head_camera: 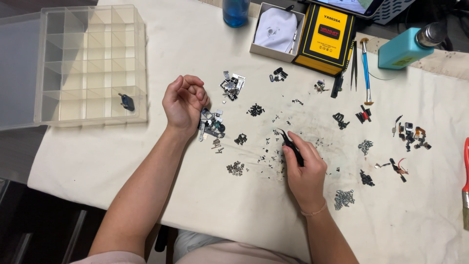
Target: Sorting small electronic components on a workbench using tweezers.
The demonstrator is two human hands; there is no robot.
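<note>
Right hand (305, 168) grips black tweezers (290, 144), tips toward eleven o'clock among scattered screws (266, 146); left hand (183, 102), loosely curled, rests by metal parts (212, 124).

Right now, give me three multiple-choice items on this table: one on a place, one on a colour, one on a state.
1. Where is the clear compartment box?
A. far left of the cloth
B. beside the paintbrush
C. under the right hand

2. What colour is the bottle at the top edge?
A. red
B. blue
C. green

3. How is the left hand?
A. flat, palm down
B. curled into a loose fist
C. gripping the box lid

Answers:
1 A, it sits at the cloth's left end.
2 B, its body shows blue.
3 B, the fingers fold inward above a pile of small metal parts, while the right hand holds black tweezers.
</note>
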